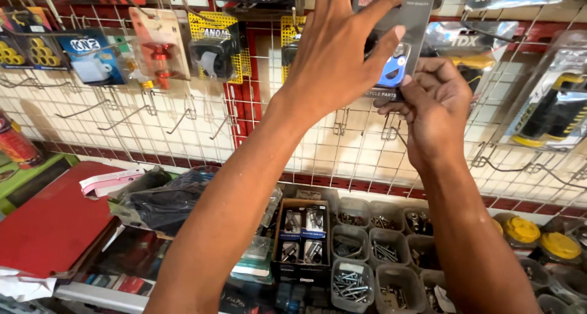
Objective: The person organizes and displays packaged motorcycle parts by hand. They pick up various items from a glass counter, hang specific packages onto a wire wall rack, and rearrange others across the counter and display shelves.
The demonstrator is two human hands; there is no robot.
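My left hand point(335, 51) reaches up to the wire grid wall point(306, 143) and holds a grey blister card with a blue part point(397, 39) by its top and front. Below it, my right hand point(431, 103) pinches the card's lower edge from underneath. The card is pressed flat against the grid, between other hanging packages. Whether it hangs on a hook is hidden behind my left hand.
Packaged parts hang around: a red part point(158, 51), a black one on yellow card point(214, 51), yellow-and-black grips point(553, 109). Empty hooks point(131, 115) stick out lower left. Below lie small bins of screws point(351, 283), a box of parts point(302, 231), yellow caps point(541, 234) and a red folder point(55, 219).
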